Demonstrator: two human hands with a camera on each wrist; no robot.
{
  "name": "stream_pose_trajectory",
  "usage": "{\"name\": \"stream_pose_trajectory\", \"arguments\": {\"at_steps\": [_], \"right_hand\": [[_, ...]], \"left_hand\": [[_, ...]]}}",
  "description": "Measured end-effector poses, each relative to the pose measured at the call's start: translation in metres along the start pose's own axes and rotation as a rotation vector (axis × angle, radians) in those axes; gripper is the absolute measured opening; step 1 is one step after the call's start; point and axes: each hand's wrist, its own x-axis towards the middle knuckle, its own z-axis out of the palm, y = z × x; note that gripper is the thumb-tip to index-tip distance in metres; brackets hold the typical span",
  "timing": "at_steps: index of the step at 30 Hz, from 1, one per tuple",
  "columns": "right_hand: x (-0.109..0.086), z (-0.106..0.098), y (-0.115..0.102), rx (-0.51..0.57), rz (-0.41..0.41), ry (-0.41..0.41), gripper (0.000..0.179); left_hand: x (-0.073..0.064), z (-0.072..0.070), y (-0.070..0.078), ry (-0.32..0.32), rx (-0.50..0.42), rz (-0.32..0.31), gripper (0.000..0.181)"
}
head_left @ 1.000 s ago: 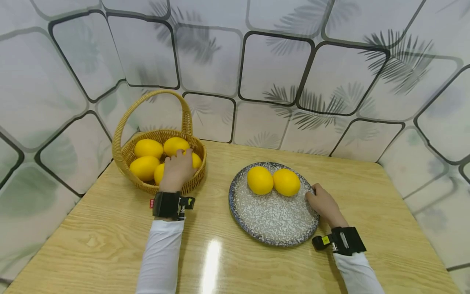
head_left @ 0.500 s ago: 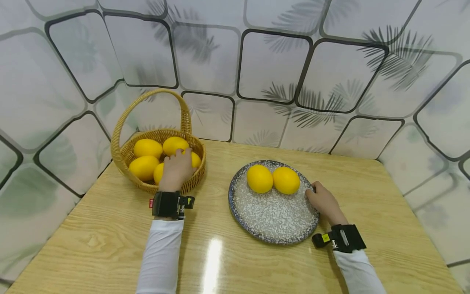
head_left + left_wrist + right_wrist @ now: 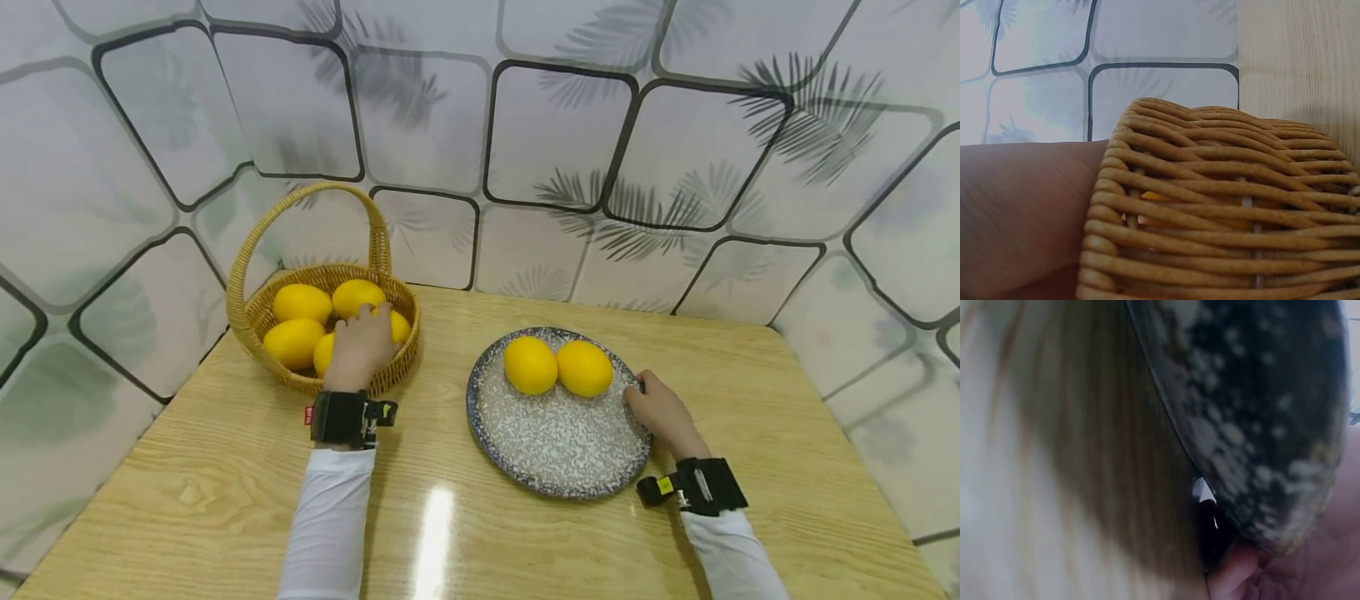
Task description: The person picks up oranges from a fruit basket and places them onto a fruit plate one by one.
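My left hand [image 3: 362, 343] reaches into a wicker basket [image 3: 408, 354] at the left in the head view. Its bent fingers grip a lemon [image 3: 401, 327] at the basket's right side; the fingertips are partly hidden. Several other lemons [image 3: 294, 342] lie around the hand. In the left wrist view, the woven basket wall [image 3: 1229, 187] covers most of the hand's work. At the right, my right hand [image 3: 666, 414] holds the rim of a speckled grey plate [image 3: 562, 450], thumb on top and fingers below. Two lemons [image 3: 531, 365] sit side by side toward the plate's back.
A light wooden table [image 3: 442, 433] carries both the basket and the plate, with a gap between them. The arched basket handle [image 3: 251, 242] rises to the left of and behind my left hand. Patterned wall panels [image 3: 558, 137] stand behind and at both sides.
The head view shifts very slightly between the first two frames. Both hands, the basket, the plate and the lemons hold their places.
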Motion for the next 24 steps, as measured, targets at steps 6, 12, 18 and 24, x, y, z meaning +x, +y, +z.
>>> {"name": "stream_pose_trajectory", "arguments": {"at_steps": [6, 12, 18, 24], "right_hand": [[-0.0008, -0.0015, -0.0014, 0.006, -0.003, -0.03, 0.045], [-0.0002, -0.0019, -0.0015, 0.008, -0.007, -0.043, 0.046], [0.001, -0.0033, -0.0008, 0.034, -0.007, -0.063, 0.046], [-0.0002, -0.008, 0.0011, 0.051, -0.003, -0.131, 0.05]], "left_hand": [[-0.0009, -0.0003, 0.0002, 0.001, 0.005, 0.004, 0.066], [-0.0001, -0.0006, -0.0001, 0.0, 0.002, 0.0, 0.066], [0.0008, -0.0014, 0.0003, -0.003, 0.009, -0.002, 0.066], [-0.0005, -0.0007, 0.0004, -0.001, -0.003, -0.006, 0.066]]}}
